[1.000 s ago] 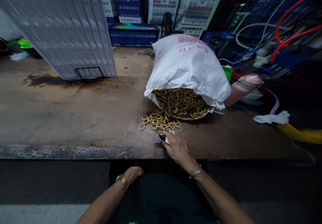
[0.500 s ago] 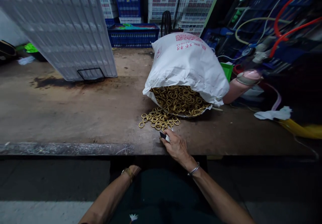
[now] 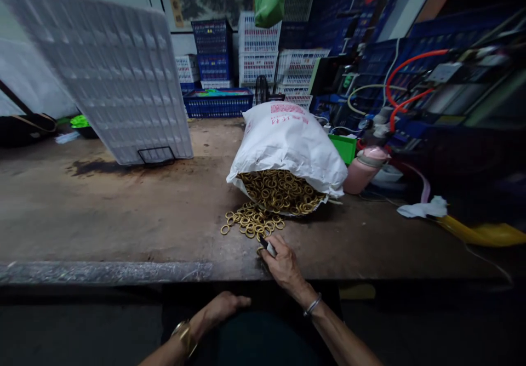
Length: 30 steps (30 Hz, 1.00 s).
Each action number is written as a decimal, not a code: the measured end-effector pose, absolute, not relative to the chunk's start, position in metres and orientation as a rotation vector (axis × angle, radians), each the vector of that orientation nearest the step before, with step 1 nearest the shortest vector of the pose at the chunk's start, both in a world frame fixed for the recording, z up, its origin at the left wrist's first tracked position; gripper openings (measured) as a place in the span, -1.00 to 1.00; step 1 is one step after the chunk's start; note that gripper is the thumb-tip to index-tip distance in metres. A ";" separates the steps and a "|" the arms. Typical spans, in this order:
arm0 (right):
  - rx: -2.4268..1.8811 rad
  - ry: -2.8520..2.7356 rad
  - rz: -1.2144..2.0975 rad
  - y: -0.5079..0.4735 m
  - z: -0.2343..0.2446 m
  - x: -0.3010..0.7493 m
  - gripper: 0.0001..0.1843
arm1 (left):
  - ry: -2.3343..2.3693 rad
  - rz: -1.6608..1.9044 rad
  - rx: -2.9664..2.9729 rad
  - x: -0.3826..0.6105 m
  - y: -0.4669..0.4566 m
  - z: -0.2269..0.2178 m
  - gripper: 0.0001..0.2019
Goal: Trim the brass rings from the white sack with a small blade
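Note:
Brass-coloured rings (image 3: 255, 222) lie in a loose pile on the table, spilling from a white woven sack (image 3: 287, 138) packed with more of them. My right hand (image 3: 283, 262) is closed on a small white tool with a black tip (image 3: 268, 245), its kind unclear, at the near edge of the pile. A single ring (image 3: 259, 251) shows beside these fingertips. Below the table edge, my left hand (image 3: 225, 304) is in front of my body, apart from the rings. A finger or thumb of it stretches to the right; the other fingers are mostly hidden in shadow.
The brown tabletop (image 3: 164, 218) ends at a worn front edge. A ribbed translucent panel (image 3: 123, 81) stands at left in a black wire holder (image 3: 156, 155). Right of the sack are a green tray (image 3: 343, 148) and a pink bottle (image 3: 365, 169). Crates (image 3: 258, 48) are stacked behind.
The camera view has tilted up, so the table sits lower. My left hand shows more fully below the table edge. A ring now shows by my right fingertips, and the black tip points more upward.

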State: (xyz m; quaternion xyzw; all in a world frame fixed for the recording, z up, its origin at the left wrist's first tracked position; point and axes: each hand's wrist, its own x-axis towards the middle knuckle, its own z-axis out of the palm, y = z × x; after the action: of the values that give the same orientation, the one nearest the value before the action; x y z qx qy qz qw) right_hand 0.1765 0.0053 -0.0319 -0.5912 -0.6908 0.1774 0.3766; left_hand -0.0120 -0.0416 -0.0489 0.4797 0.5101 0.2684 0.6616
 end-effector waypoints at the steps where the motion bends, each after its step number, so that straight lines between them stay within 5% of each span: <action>1: -1.504 -1.745 0.490 0.005 -0.030 0.177 -0.89 | 1.115 0.578 1.122 -0.010 -0.042 -0.044 -0.75; 9: -1.384 -1.692 0.740 0.001 -0.022 0.162 -0.86 | 1.200 0.790 1.037 0.021 -0.019 -0.019 -0.48; 16: -1.389 -1.565 0.981 0.005 -0.013 0.161 -0.94 | 1.150 0.892 1.003 0.030 0.002 -0.019 -0.56; 24: -1.487 -1.495 1.126 0.009 -0.004 0.162 -0.76 | 1.162 1.033 1.335 0.029 0.001 -0.018 -0.75; 30: -1.527 -1.389 1.303 0.015 -0.014 0.163 -0.73 | 1.173 0.962 1.167 0.034 0.001 -0.008 -0.71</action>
State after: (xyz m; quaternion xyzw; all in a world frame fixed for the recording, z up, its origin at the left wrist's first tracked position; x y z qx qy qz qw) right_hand 0.1635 0.0153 -0.0142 -0.5878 -0.5344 0.5012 0.3432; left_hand 0.0337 0.0013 -0.0077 0.4984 0.5010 0.4110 0.5760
